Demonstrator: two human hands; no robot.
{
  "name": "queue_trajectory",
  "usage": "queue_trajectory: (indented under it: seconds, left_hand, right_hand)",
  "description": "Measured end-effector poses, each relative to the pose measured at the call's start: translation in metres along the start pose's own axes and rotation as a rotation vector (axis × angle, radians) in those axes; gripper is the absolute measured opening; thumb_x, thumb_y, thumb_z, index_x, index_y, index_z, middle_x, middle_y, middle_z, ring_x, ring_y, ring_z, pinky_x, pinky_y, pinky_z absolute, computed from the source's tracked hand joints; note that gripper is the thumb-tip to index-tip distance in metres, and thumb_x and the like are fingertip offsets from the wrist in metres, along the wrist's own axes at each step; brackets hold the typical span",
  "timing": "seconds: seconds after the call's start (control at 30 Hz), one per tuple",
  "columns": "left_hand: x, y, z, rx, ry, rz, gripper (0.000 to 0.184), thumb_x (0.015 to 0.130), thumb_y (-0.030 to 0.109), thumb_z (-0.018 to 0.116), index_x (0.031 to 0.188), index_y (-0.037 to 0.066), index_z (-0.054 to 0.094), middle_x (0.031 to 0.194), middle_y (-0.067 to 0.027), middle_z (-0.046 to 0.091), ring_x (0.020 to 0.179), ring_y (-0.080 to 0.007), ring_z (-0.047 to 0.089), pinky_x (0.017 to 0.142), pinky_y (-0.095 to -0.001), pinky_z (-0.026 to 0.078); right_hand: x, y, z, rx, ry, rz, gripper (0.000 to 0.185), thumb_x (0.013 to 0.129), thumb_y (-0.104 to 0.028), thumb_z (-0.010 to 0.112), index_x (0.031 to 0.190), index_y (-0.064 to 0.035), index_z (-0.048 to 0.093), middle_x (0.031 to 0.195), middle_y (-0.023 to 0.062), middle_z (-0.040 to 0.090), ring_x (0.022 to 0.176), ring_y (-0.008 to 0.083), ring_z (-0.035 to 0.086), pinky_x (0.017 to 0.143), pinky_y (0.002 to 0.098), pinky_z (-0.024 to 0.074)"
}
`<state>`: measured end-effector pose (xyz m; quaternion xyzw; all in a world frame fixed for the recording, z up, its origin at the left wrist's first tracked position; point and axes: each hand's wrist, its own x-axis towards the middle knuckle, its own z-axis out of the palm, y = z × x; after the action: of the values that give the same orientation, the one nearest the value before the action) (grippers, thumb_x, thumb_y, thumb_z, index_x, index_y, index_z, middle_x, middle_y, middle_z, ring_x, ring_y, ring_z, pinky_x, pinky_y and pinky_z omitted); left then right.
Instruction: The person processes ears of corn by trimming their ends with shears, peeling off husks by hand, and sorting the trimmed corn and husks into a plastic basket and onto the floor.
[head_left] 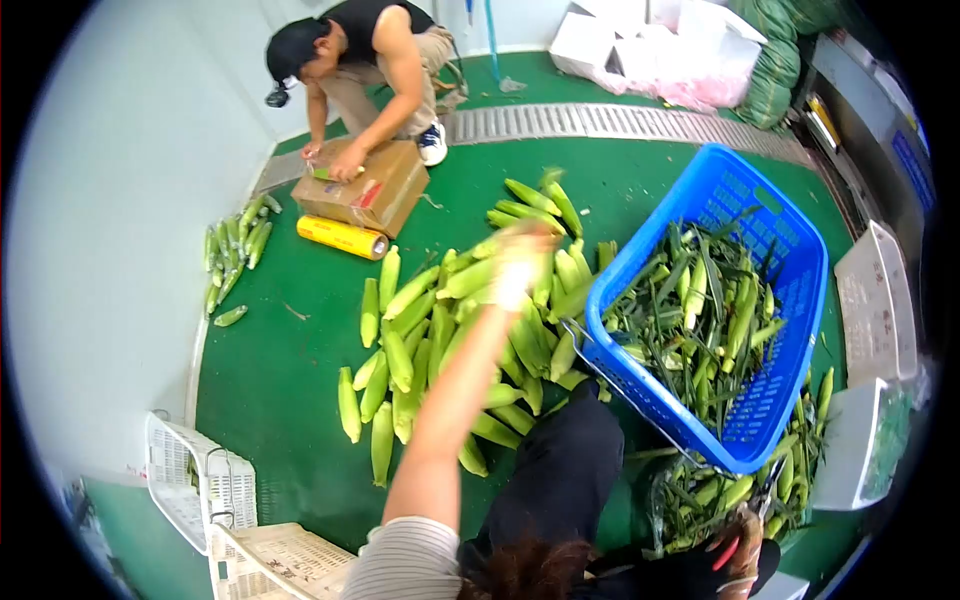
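Note:
My left hand (524, 262) is stretched out over the far part of a pile of green corn cobs (415, 345) on the floor. Motion smears its fingers, so whether it holds a cob cannot be made out. At the lower right, my right hand (742, 550) is closed around red-handled shears (766, 488), their blades pointing up beside a heap of corn and leaves (705, 500). Between the pile and the right edge stands a blue basket (745, 455) full of husk leaves and some cobs.
A co-worker (385, 70) crouches at a cardboard box (385, 185) behind a yellow roll (342, 237). Wrapped cobs (235, 245) lie by the left wall. White crates (225, 480) stand lower left, a pale crate (880, 305) and foam box (850, 445) at right.

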<state>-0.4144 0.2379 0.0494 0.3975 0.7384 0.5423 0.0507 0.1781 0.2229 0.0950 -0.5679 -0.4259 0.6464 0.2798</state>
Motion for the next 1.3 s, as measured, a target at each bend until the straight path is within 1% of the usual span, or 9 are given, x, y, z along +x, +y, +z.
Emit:
queue_trajectory:
  seconds: [0.03, 0.1, 0.3, 0.5, 0.6, 0.7, 0.87, 1.2, 1.3]
  left_hand:
    - [0.015, 0.037, 0.042, -0.589, -0.068, 0.061, 0.016, 0.084, 0.012, 0.057, 0.091, 0.003, 0.069, 0.086, -0.0085, 0.069, 0.081, -0.0171, 0.065, 0.075, -0.0305, 0.053]
    - [0.021, 0.157, 0.080, -0.046, -0.162, 0.174, 0.019, 0.080, 0.013, 0.056, 0.090, 0.004, 0.068, 0.087, -0.0145, 0.069, 0.084, -0.0308, 0.066, 0.077, -0.0361, 0.052]
    - [0.026, 0.229, 0.220, 0.466, -0.593, -0.215, 0.034, 0.075, 0.021, 0.068, 0.105, 0.005, 0.067, 0.105, -0.0123, 0.069, 0.103, -0.0258, 0.065, 0.084, -0.0349, 0.054]
    - [-0.036, 0.220, 0.223, 0.421, -0.460, 0.358, 0.037, 0.066, 0.011, 0.064, 0.093, -0.015, 0.060, 0.082, -0.0252, 0.065, 0.074, -0.0307, 0.068, 0.063, -0.0402, 0.054]
    - [-0.075, 0.233, 0.183, 0.344, -0.732, 0.329, 0.014, 0.064, 0.006, 0.059, 0.063, -0.007, 0.064, 0.068, -0.0295, 0.061, 0.070, -0.0346, 0.068, 0.059, -0.0419, 0.054]
    - [-0.124, 0.272, 0.123, 0.216, -1.172, 0.197, 0.027, 0.076, 0.023, 0.054, 0.083, -0.001, 0.065, 0.082, -0.0228, 0.064, 0.078, -0.0369, 0.065, 0.071, -0.0460, 0.051]
    - [-0.248, 0.205, 0.200, 0.221, -1.878, 0.476, 0.033, 0.081, 0.035, 0.053, 0.090, 0.007, 0.069, 0.091, -0.0159, 0.068, 0.091, -0.0321, 0.064, 0.080, -0.0405, 0.050]
    - [-0.425, 0.149, 0.439, 0.337, -1.006, 0.128, 0.023, 0.074, 0.020, 0.055, 0.084, 0.006, 0.069, 0.088, -0.0201, 0.067, 0.085, -0.0369, 0.065, 0.076, -0.0434, 0.052]
    - [-0.451, 0.123, 0.457, 0.440, -1.233, -0.327, 0.031, 0.073, 0.030, 0.062, 0.082, 0.002, 0.070, 0.090, -0.0216, 0.068, 0.085, -0.0356, 0.066, 0.076, -0.0415, 0.053]
  right_hand:
    - [0.007, 0.015, -0.015, -0.020, -0.056, 0.040, 0.027, 0.087, -0.035, 0.057, 0.090, -0.0080, 0.054, 0.072, 0.0031, 0.054, 0.059, 0.0170, 0.051, 0.055, 0.0290, 0.0445]
    - [-0.026, -0.031, 0.017, -0.241, -0.072, 0.232, 0.044, 0.087, -0.038, 0.058, 0.115, -0.0041, 0.057, 0.083, 0.0121, 0.063, 0.060, 0.0205, 0.062, 0.045, 0.0278, 0.0481]
    - [-0.052, -0.009, -0.007, -0.183, 0.010, 0.177, 0.048, 0.086, -0.029, 0.064, 0.122, -0.0021, 0.045, 0.060, 0.0093, 0.055, 0.032, 0.0191, 0.044, 0.027, 0.0240, 0.0306]
    - [-0.063, -0.014, -0.012, 0.012, 0.175, 0.109, 0.031, 0.085, -0.036, 0.063, 0.086, -0.0060, 0.060, 0.061, 0.0060, 0.058, 0.034, 0.0154, 0.041, 0.032, 0.0231, 0.0276]
    - [-0.012, 0.018, -0.021, 0.439, 0.248, 0.011, 0.029, 0.087, -0.038, 0.058, 0.087, -0.0090, 0.057, 0.068, 0.0018, 0.056, 0.050, 0.0145, 0.046, 0.046, 0.0262, 0.0368]
    - [0.002, 0.012, -0.041, 0.551, -0.104, -0.136, 0.049, 0.088, -0.045, 0.056, 0.127, -0.0164, 0.050, 0.099, 0.0008, 0.055, 0.083, 0.0205, 0.054, 0.067, 0.0351, 0.0472]
    - [0.004, -0.004, -0.109, 0.320, 0.057, -0.444, 0.034, 0.093, -0.030, 0.053, 0.105, 0.0011, 0.055, 0.092, 0.0074, 0.059, 0.080, 0.0209, 0.059, 0.072, 0.0348, 0.0485]
    - [-0.015, -0.017, -0.131, 0.581, 0.208, -0.176, 0.037, 0.086, -0.026, 0.060, 0.109, 0.0002, 0.050, 0.087, 0.0078, 0.057, 0.082, 0.0237, 0.060, 0.078, 0.0376, 0.0508]
    - [-0.001, -0.032, -0.130, 0.574, 0.295, -0.217, 0.035, 0.082, -0.014, 0.064, 0.111, -0.0010, 0.050, 0.090, 0.0083, 0.058, 0.080, 0.0222, 0.062, 0.069, 0.0340, 0.0514]
